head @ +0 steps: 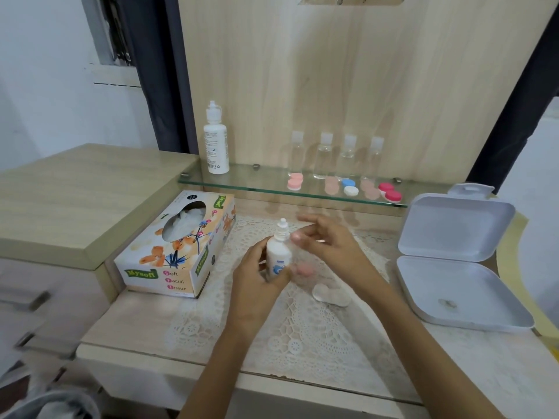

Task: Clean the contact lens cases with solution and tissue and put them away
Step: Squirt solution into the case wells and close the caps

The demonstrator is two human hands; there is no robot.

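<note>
Clearly the left hand [257, 276] has the small solution bottle [279, 255] in its grip. Its fingers and thumb are curled around the lower body, and the bottle stands upright above the lace mat [302, 334] with its cap [282, 225] on. The right hand [329, 246] is just beside the neck of the bottle, with fingers spread and only lightly bent. It is blurred, but I see nothing between the fingers, so I take it as holding nothing.

The bottle looks like thin, soft plastic and seems light. I judge that a hard squeeze on the body will push liquid out once the cap is off. It is better to hold it low and gently, as the left hand does, and to turn the cap with the fingertips only.

A white lens case [331, 295], as it appears, lies on the mat near the bottle, on its right side. A pink lid [304, 270] lies between the two. Both look small, stiff and smooth. When wet they will probably be slippery, so a pinch at the rim seems safer than one on the flat top.

Other cases [350, 187] stand in a row on the glass shelf [242, 179] behind. The tissue box [178, 252] is at the left; its tissue is soft and will tear easily when wet. The open white box [438, 276] at the right is, I suppose, where the cases go.
</note>
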